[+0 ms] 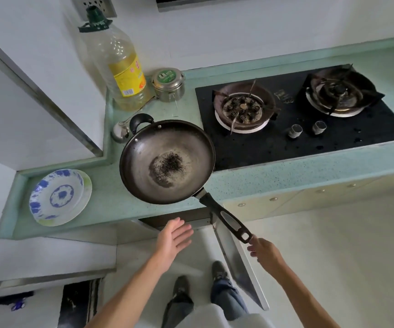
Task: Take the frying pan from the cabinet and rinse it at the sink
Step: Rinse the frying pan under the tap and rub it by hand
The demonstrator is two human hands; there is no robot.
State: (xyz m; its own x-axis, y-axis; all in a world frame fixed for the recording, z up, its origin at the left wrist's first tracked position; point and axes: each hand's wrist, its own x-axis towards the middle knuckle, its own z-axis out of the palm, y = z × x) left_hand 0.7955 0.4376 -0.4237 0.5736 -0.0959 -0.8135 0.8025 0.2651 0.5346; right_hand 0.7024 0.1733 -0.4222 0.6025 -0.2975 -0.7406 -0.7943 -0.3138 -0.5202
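Note:
A dark frying pan (pixel 167 162) with black burnt specks in its middle lies over the front edge of the green counter (pixel 285 171). Its long black handle (pixel 226 218) sticks out towards me, over the open cabinet (pixel 174 220) below. My right hand (pixel 265 253) pinches the very end of the handle with its fingertips. To the left of the handle, below the pan, my left hand (pixel 173 240) is open with fingers spread and holds nothing. No sink is in view.
The cabinet door (pixel 238 268) stands open, swung out between my arms. A blue-patterned plate stack (pixel 58 197) sits left of the pan. Behind the pan are a ladle (pixel 120 133), an oil bottle (pixel 120 69) and a steel tin (pixel 168 85). A two-burner gas stove (pixel 297 119) lies to the right.

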